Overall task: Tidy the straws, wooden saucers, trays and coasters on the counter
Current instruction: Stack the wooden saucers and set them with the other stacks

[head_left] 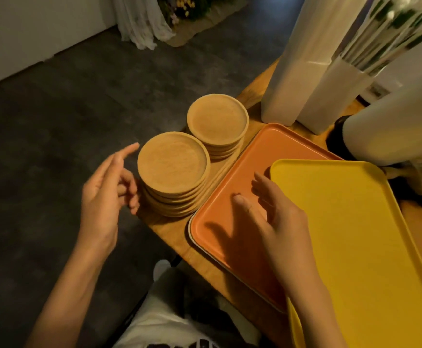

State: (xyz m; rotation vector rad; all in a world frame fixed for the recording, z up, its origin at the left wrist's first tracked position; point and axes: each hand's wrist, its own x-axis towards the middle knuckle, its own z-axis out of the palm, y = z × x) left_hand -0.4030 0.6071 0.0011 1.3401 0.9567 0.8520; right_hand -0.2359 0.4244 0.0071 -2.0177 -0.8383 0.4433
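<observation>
Round light-brown wooden saucers in the near stack and far stack: matt, fine grain visible, smooth rims. Warm-brown wooden counter: smooth, slight sheen. Rectangular orange tray and rectangular yellow tray: smooth, satin, look like plastic (can't confirm). Tall white wrapped cylinders: glossy film wrap, highlights on it. Dark grey floor: matt, mottled, stone-like or concrete-like.

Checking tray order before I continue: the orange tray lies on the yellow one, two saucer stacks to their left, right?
Reversed: the head view shows the yellow tray lying on the orange tray; two saucer stacks stand to their left.
</observation>
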